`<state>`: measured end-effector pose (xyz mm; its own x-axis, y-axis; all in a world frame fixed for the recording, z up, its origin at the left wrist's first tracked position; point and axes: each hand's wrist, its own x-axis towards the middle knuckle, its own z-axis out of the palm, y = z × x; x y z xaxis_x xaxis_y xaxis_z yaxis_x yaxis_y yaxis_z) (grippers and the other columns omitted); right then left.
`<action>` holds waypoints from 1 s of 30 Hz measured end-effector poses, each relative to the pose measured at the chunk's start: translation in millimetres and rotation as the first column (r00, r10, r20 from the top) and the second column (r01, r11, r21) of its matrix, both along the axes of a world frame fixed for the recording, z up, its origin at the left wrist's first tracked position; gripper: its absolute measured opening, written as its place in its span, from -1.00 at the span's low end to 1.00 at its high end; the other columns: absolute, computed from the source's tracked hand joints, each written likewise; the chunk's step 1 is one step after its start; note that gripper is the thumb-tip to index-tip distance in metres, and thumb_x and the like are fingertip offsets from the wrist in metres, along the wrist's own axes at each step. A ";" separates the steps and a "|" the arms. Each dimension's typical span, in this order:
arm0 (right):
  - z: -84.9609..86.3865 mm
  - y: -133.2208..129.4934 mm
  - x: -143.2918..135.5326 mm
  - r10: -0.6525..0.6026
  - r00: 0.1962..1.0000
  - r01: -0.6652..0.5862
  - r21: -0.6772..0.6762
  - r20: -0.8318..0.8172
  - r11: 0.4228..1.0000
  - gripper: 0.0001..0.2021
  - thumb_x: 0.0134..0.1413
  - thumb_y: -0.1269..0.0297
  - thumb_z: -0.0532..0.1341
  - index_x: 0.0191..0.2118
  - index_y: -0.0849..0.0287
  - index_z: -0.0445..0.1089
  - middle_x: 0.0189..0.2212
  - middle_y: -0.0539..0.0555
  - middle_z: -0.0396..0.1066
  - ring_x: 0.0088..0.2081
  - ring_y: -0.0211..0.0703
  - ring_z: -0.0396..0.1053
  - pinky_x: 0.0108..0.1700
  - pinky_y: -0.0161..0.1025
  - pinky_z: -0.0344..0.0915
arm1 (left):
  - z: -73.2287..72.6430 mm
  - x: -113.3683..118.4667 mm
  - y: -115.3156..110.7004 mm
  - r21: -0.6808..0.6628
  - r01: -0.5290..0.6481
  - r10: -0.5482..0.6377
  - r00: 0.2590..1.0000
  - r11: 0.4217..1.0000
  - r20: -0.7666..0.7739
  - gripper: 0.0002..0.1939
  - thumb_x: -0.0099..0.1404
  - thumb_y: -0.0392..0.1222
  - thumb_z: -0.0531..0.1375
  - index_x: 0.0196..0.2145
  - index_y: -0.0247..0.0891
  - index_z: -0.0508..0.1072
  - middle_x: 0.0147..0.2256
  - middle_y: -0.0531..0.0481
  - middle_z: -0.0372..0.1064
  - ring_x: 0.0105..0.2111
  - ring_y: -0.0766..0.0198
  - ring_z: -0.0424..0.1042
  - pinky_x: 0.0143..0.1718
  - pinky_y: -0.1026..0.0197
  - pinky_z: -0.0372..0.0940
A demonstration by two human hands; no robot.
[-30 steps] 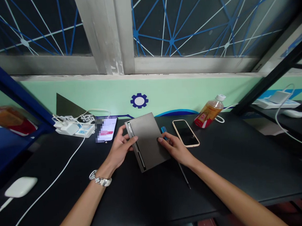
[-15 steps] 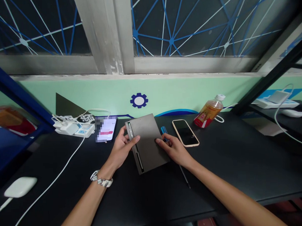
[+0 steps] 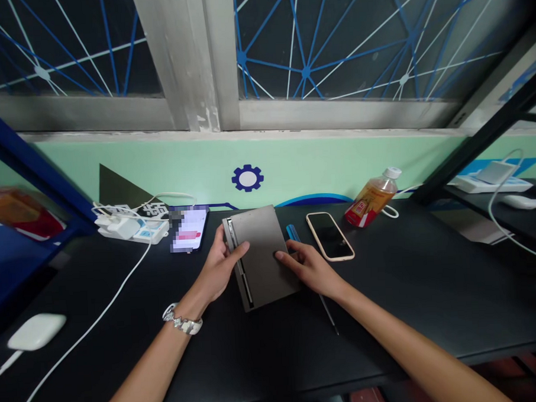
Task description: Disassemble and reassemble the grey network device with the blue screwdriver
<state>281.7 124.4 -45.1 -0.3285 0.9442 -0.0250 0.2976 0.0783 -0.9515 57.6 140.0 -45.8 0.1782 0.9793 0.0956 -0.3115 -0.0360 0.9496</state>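
Note:
A flat grey metal case (image 3: 266,260) with a long slot down its left side is held at a slight tilt over the black table (image 3: 257,367). My left hand (image 3: 217,262) grips its left edge, thumb on the top face and fingers behind. On the right edge, my right hand (image 3: 310,267) holds it the same way, thumb on top. A screwdriver (image 3: 328,314) with a blue handle lies partly hidden beneath my right hand, its shaft pointing toward the front edge.
Right of the case lies a phone (image 3: 330,237), with a drink bottle (image 3: 371,197) behind it. A lit phone (image 3: 191,229) and a power strip (image 3: 133,227) sit at the back left. A white charger case (image 3: 37,332) and cables occupy the left side.
The grey case has shifted very slightly, its top edge a little lower in view. Both hands keep their hold on it.

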 end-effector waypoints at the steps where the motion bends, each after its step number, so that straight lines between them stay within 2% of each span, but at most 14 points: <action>1: 0.8 0.2 0.7 0.022 1.000 -0.022 -0.010 -0.006 1.000 -0.57 0.21 -0.18 0.17 -0.20 0.15 0.37 -0.61 -0.07 0.22 -0.62 -0.29 0.14 -0.62 -0.36 0.01 | 0.3 0.0 -0.1 -0.011 -0.002 0.002 1.000 1.000 0.001 -0.32 0.26 -0.14 0.33 0.27 -0.09 0.17 0.14 -0.12 0.37 0.17 0.00 0.31 0.23 -0.03 0.16; 7: 4.4 -1.5 -1.7 0.048 0.998 -0.049 -0.019 -0.048 0.999 -0.57 0.20 -0.17 0.18 -0.24 0.18 0.36 -0.59 -0.10 0.17 -0.59 -0.30 0.17 -0.60 -0.37 0.16 | 3.6 -1.8 -1.2 -0.050 0.029 -0.027 0.999 0.998 0.040 -0.31 0.22 -0.17 0.37 0.24 -0.14 0.21 0.10 -0.13 0.40 0.13 0.02 0.36 0.18 0.01 0.22; 14: 2.8 -3.3 -4.2 0.047 0.997 -0.050 -0.048 -0.054 0.998 -0.55 0.19 -0.17 0.18 -0.20 0.19 0.37 -0.55 -0.06 0.29 -0.57 -0.29 0.25 -0.60 -0.39 0.20 | 6.9 -1.9 -4.5 -0.088 0.086 -0.078 0.993 0.992 0.094 -0.29 0.23 -0.14 0.36 0.27 -0.09 0.19 0.11 -0.15 0.40 0.08 -0.01 0.42 0.09 0.01 0.32; 16: 3.3 -4.6 -5.1 0.046 0.993 -0.055 -0.076 -0.112 0.996 -0.57 0.20 -0.16 0.18 -0.15 0.17 0.35 -0.52 -0.04 0.34 -0.55 -0.28 0.30 -0.60 -0.39 0.25 | 8.0 -1.3 -5.0 -0.108 0.088 -0.077 0.992 0.990 0.104 -0.27 0.23 -0.13 0.36 0.28 -0.05 0.17 0.13 -0.14 0.39 0.07 -0.02 0.42 0.06 0.01 0.34; 18: 4.5 -7.0 -7.3 0.038 0.975 -0.074 -0.155 -0.220 0.985 -0.57 0.22 -0.15 0.17 -0.04 0.12 0.32 -0.42 0.00 0.40 -0.51 -0.22 0.38 -0.59 -0.35 0.35 | 9.0 -0.1 -5.4 -0.127 0.081 -0.067 0.991 0.989 0.117 -0.25 0.23 -0.13 0.36 0.30 -0.03 0.15 0.14 -0.13 0.38 0.07 -0.03 0.42 0.04 0.03 0.35; 20: 5.6 -10.2 -10.3 0.010 0.943 -0.106 -0.270 -0.334 0.957 -0.54 0.23 -0.14 0.16 0.10 0.02 0.23 -0.23 0.08 0.43 -0.43 -0.14 0.47 -0.60 -0.25 0.46 | 9.7 1.6 -5.9 -0.135 0.079 -0.061 0.990 0.988 0.129 -0.23 0.24 -0.13 0.35 0.32 -0.01 0.12 0.15 -0.12 0.37 0.08 -0.03 0.40 0.03 0.05 0.35; 23: 6.5 -14.7 -14.3 -0.026 0.898 -0.173 -0.406 -0.439 0.898 -0.47 0.24 -0.11 0.16 0.24 -0.14 0.08 0.03 0.13 0.34 -0.27 -0.02 0.52 -0.62 -0.14 0.54 | 8.9 5.2 -7.2 -0.113 0.081 -0.064 0.988 0.990 0.144 -0.28 0.28 -0.13 0.31 0.31 -0.04 0.13 0.16 -0.11 0.36 0.11 -0.02 0.38 0.06 0.03 0.32; 26: 6.2 -18.2 -15.9 -0.018 0.883 -0.214 -0.436 -0.470 0.874 -0.43 0.23 -0.05 0.21 0.27 -0.20 0.01 0.10 0.12 0.30 -0.22 0.00 0.53 -0.63 -0.14 0.56 | 5.9 8.8 -8.9 -0.062 0.067 -0.058 0.989 0.996 0.138 -0.39 0.33 -0.12 0.25 0.27 -0.11 0.18 0.18 -0.10 0.34 0.16 0.01 0.33 0.17 0.01 0.23; 30: 4.7 -21.3 -14.1 0.013 0.885 -0.222 -0.396 -0.466 0.891 -0.40 0.20 -0.01 0.25 0.27 -0.21 0.01 0.12 0.12 0.27 -0.22 -0.01 0.53 -0.64 -0.22 0.54 | 2.8 11.7 -10.4 -0.018 0.084 -0.082 0.990 0.996 0.114 -0.44 0.35 -0.11 0.23 0.24 -0.14 0.18 0.18 -0.11 0.32 0.20 0.01 0.28 0.23 -0.02 0.16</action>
<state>267.6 103.0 -40.4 -0.5101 0.8257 -0.2408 -0.1447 -0.3583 -0.9223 69.3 129.6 -43.0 0.2485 0.9637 0.0977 -0.4179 0.0156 0.9084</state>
